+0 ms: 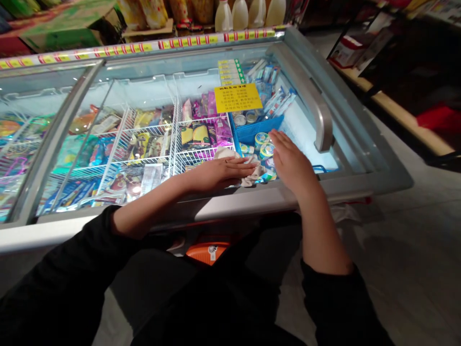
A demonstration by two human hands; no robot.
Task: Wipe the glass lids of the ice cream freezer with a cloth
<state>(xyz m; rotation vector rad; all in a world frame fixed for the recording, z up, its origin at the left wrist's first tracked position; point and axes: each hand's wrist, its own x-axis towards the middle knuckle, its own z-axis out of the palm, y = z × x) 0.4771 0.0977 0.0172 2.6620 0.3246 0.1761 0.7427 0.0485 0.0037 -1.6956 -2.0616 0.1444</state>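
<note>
My left hand (221,173) holds a crumpled pale cloth (252,178) down against the glass lid of a chest freezer, near its front edge. Its fingers stretch over the cloth, which shows above them and past the fingertips. My right hand (292,163) is open just to the right, over the glass, with its fingers extended and nothing in it. Beneath the glass, round tubs (265,148) and a blue basket (257,129) show between the two hands. A yellow notice (238,98) with printed text lies farther back.
White wire baskets (175,139) with packaged frozen goods fill the freezer to the left. A grey curved handle (320,113) rises at the right end. Price labels (187,42) line the back edge, with white bottles (239,14) behind. An orange object (206,252) sits below, by my legs.
</note>
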